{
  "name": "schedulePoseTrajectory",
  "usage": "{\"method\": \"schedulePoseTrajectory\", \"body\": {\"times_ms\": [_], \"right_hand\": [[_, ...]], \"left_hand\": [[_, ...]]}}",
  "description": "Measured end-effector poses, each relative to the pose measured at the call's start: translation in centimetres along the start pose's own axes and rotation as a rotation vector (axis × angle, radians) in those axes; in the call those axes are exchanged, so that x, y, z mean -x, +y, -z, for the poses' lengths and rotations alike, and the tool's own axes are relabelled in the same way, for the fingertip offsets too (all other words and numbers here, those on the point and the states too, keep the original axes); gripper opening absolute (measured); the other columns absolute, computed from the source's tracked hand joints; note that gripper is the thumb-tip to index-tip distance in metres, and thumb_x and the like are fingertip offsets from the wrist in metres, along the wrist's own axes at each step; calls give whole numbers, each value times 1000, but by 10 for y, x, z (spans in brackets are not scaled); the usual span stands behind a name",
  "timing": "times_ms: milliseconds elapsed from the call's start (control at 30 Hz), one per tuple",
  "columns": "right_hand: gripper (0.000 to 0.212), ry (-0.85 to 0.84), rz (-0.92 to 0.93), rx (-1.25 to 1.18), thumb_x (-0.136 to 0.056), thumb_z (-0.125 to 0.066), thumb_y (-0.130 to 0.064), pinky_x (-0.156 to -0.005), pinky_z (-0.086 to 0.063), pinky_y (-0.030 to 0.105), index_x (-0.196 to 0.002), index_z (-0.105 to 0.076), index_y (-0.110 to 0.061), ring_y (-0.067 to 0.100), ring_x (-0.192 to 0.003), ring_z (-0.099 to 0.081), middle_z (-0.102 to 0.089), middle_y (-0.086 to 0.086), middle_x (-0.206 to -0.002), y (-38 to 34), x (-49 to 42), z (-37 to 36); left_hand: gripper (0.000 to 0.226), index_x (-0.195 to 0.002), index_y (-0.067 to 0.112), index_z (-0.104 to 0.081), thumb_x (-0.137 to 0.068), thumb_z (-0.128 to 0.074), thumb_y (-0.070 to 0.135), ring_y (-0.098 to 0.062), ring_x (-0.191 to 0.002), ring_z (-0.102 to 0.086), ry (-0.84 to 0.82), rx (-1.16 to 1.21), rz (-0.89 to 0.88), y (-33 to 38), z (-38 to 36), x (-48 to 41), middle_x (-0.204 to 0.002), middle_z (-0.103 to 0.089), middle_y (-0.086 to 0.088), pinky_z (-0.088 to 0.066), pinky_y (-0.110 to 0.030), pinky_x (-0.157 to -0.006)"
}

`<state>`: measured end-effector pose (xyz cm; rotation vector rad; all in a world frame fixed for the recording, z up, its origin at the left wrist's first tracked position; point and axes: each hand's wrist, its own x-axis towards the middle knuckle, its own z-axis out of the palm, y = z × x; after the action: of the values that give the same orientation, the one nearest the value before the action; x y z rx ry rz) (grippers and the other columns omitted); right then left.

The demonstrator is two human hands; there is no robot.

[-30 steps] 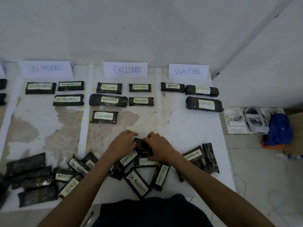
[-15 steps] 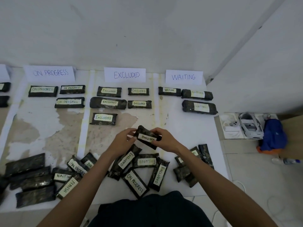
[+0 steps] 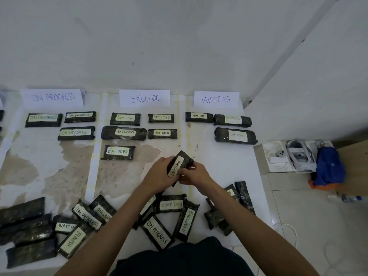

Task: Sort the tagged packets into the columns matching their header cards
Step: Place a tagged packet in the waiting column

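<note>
Paper-covered floor runs to the wall, with the WAITING card at far right. Left hand and right hand both pinch one packet, held up near that column. It looks light, soft and slick-wrapped; a grip across its middle suits.

The person wears a dark navy-black garment, with both forearms bare.

Header cards read ON PROGRESS, EXCLUDED, WAITING; held packet WAITING
</note>
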<state>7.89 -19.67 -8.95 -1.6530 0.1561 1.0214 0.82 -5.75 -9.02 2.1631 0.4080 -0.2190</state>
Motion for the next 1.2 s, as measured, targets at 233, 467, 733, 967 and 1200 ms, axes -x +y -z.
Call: {"method": "schedulePoseTrajectory", "body": {"times_ms": [233,467,733,967,1200], "right_hand": [[35,41,13,-3,-79,-72,-14,-75,-58,34,-110,-57,-8,26,-85,-71,-69,13,-102,-5,-8,21],[41,214,95,382,-78,-72,-34,-66,-44,18,-112,-54,-21,13,-94,-60,-62,-2,-106,-9,-19,76],[36,244,127,638,-82,-68,-23,-82,-39,21,-115,-58,-13,11,-97,-51,-58,6,-118,7,-35,123],[30,252,206,641,-83,-67,-15,-82,-38,16,-112,-61,-10,10,-93,-50,-61,6,-115,15,-38,130],[40,54,238,768,-79,-66,-4,-89,-41,18,-117,-59,-16,9,-99,-50,-61,4,-118,20,-17,150]], "left_hand": [[69,-133,18,-38,-71,-67,26,-26,-98,-51,8,-224,-103,7,-20,-24,-111,-47,-9,-52,-39,-78],[70,-134,6,-40,-69,-66,9,-35,-107,-48,-23,-461,-241,21,-23,-100,-124,-49,-16,-46,-44,-89],[67,-136,3,-40,-73,-64,2,-35,-114,-45,-102,-509,-314,32,-37,-182,-130,-47,-18,-43,-46,-94],[65,-135,2,-43,-75,-66,2,-38,-115,-44,-117,-479,-339,22,-47,-191,-131,-48,-19,-43,-51,-93],[53,-129,3,-51,-77,-62,5,-40,-121,-43,-28,-393,-361,24,-48,-162,-131,-49,-20,-42,-51,-95]]}}
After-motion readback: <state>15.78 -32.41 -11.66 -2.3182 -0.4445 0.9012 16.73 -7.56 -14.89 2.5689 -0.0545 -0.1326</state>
